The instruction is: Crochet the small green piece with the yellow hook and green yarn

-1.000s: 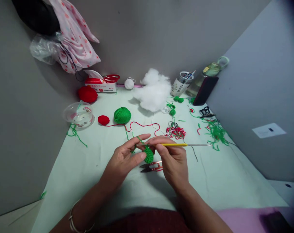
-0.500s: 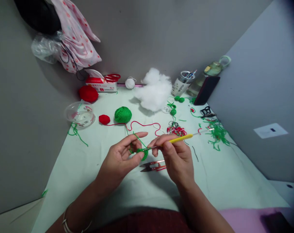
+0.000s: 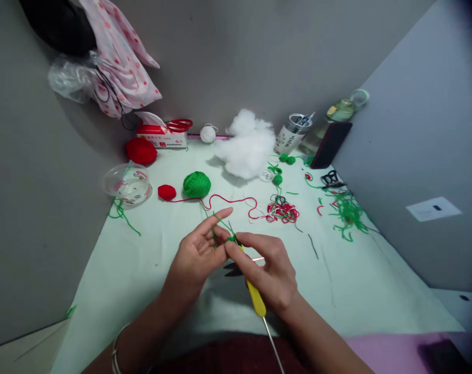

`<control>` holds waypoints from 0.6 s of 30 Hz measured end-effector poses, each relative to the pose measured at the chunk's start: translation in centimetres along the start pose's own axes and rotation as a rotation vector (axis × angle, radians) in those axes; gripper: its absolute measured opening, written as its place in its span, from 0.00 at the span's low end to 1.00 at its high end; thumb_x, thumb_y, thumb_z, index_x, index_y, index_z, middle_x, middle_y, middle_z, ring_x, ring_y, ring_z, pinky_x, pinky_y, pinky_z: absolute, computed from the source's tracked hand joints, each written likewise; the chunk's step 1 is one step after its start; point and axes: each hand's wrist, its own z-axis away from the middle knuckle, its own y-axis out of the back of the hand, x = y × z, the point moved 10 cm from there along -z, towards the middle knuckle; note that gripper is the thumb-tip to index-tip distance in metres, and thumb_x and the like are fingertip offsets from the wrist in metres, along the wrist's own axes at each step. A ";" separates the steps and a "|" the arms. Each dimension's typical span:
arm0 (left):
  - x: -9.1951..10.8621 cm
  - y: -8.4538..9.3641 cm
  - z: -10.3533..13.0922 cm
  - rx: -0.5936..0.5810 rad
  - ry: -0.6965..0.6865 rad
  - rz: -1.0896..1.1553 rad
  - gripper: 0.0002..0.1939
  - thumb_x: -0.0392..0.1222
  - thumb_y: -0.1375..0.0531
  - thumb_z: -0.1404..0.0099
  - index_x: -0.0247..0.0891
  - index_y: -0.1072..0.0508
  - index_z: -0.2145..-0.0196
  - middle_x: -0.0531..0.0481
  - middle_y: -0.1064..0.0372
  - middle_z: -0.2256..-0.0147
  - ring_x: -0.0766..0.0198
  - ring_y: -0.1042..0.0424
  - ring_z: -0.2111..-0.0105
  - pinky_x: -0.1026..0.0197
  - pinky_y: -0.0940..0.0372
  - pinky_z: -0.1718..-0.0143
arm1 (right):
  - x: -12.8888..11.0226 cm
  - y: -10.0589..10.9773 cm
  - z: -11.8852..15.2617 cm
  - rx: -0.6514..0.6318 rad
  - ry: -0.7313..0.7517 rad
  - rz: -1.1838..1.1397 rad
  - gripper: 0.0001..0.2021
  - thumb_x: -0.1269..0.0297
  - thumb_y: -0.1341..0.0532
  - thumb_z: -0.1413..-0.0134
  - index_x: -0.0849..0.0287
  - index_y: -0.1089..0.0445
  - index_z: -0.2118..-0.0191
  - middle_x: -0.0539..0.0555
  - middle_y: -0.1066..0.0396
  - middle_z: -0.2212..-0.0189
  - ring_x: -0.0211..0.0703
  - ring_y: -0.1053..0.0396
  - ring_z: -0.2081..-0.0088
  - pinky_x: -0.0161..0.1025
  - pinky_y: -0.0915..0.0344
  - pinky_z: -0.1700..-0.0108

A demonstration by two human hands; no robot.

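Note:
My left hand (image 3: pixel 197 254) pinches a small green crocheted piece (image 3: pixel 231 239) between thumb and fingers, its index finger raised with green yarn running over it. At the piece's right edge, my right hand (image 3: pixel 269 265) has thumb and index finger closed on it. The yellow-handled crochet hook (image 3: pixel 256 297) lies under that hand, its handle pointing down toward me and its metal tip up by the yarn. Dark-bladed snips (image 3: pixel 232 269) lie on the table beneath the hands, partly covered. A green yarn ball (image 3: pixel 197 185) sits beyond my left hand.
White stuffing (image 3: pixel 245 145) stands at the back, a clear bowl (image 3: pixel 129 184) at the left, a tangle of red yarn (image 3: pixel 283 212) mid-right. Green scraps (image 3: pixel 348 210), a phone (image 3: pixel 331 145) and a pen cup (image 3: pixel 292 136) are on the right.
The hook has swung from pointing right to pointing down toward me. My right hand has turned and closed in on the green piece beside my left hand.

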 end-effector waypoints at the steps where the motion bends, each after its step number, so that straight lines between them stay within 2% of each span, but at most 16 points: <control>1: -0.8 -0.4 -0.1 -0.047 0.084 0.108 0.28 0.40 0.27 0.41 0.44 0.20 0.42 0.53 0.30 0.65 0.65 0.30 0.64 0.62 0.33 0.58 | 0.3 0.3 0.0 0.028 -0.031 -0.050 0.16 0.77 0.36 0.35 0.52 0.22 0.47 0.57 0.19 0.55 0.46 0.21 0.55 0.40 0.22 0.57; 2: -1.3 -0.7 -0.1 -0.081 0.142 0.190 0.27 0.42 0.26 0.41 0.43 0.19 0.43 0.52 0.30 0.66 0.66 0.30 0.65 0.63 0.33 0.58 | 0.8 0.6 0.0 0.057 -0.085 -0.135 0.15 0.77 0.37 0.35 0.52 0.22 0.48 0.56 0.19 0.56 0.45 0.21 0.56 0.40 0.22 0.58; 4: -1.5 -0.5 -0.2 -0.093 0.174 0.265 0.23 0.42 0.26 0.42 0.40 0.17 0.47 0.52 0.30 0.67 0.68 0.31 0.66 0.65 0.34 0.58 | 2.7 1.1 0.0 0.129 -0.245 -0.375 0.14 0.76 0.40 0.32 0.52 0.21 0.51 0.54 0.20 0.61 0.42 0.23 0.61 0.40 0.23 0.61; 6: -1.0 0.0 -0.4 -0.075 0.128 0.253 0.21 0.41 0.25 0.42 0.41 0.15 0.50 0.53 0.30 0.68 0.69 0.33 0.67 0.67 0.36 0.59 | 4.4 0.8 0.2 0.183 -0.403 -0.621 0.13 0.73 0.41 0.30 0.52 0.21 0.53 0.52 0.21 0.63 0.40 0.25 0.67 0.40 0.25 0.65; 8: -0.6 0.1 -0.3 -0.081 0.080 0.188 0.21 0.42 0.26 0.41 0.43 0.15 0.49 0.53 0.29 0.66 0.68 0.31 0.65 0.66 0.36 0.57 | 5.3 0.0 0.2 0.180 -0.498 -0.768 0.11 0.70 0.40 0.29 0.51 0.20 0.56 0.52 0.21 0.65 0.39 0.27 0.69 0.39 0.27 0.67; 11: -0.4 -0.3 0.0 -0.103 0.026 0.046 0.20 0.43 0.28 0.37 0.47 0.17 0.46 0.52 0.26 0.63 0.63 0.29 0.58 0.62 0.37 0.51 | 5.4 -1.1 -0.1 0.124 -0.535 -0.766 0.09 0.66 0.38 0.31 0.50 0.18 0.59 0.51 0.21 0.65 0.41 0.24 0.65 0.40 0.26 0.63; 14: -0.2 -0.1 0.1 -0.058 -0.031 -0.046 0.21 0.43 0.28 0.35 0.48 0.19 0.44 0.52 0.26 0.61 0.62 0.28 0.56 0.59 0.37 0.48 | 5.4 -1.4 0.0 0.104 -0.555 -0.733 0.09 0.65 0.37 0.31 0.49 0.18 0.59 0.51 0.20 0.66 0.41 0.24 0.63 0.40 0.26 0.61; 16: -0.1 -0.1 0.0 -0.047 -0.038 -0.019 0.23 0.42 0.28 0.36 0.48 0.20 0.43 0.53 0.27 0.62 0.62 0.28 0.58 0.58 0.36 0.48 | 5.7 -1.6 0.3 0.099 -0.586 -0.775 0.08 0.64 0.36 0.31 0.50 0.18 0.59 0.51 0.20 0.67 0.41 0.24 0.65 0.40 0.26 0.62; 18: -0.4 -0.6 -0.2 -0.098 0.006 0.060 0.25 0.41 0.28 0.37 0.47 0.21 0.42 0.52 0.26 0.61 0.61 0.27 0.57 0.56 0.37 0.46 | 6.3 -2.0 0.8 0.104 -0.647 -0.867 0.08 0.62 0.36 0.31 0.51 0.18 0.59 0.51 0.21 0.67 0.40 0.24 0.66 0.41 0.25 0.61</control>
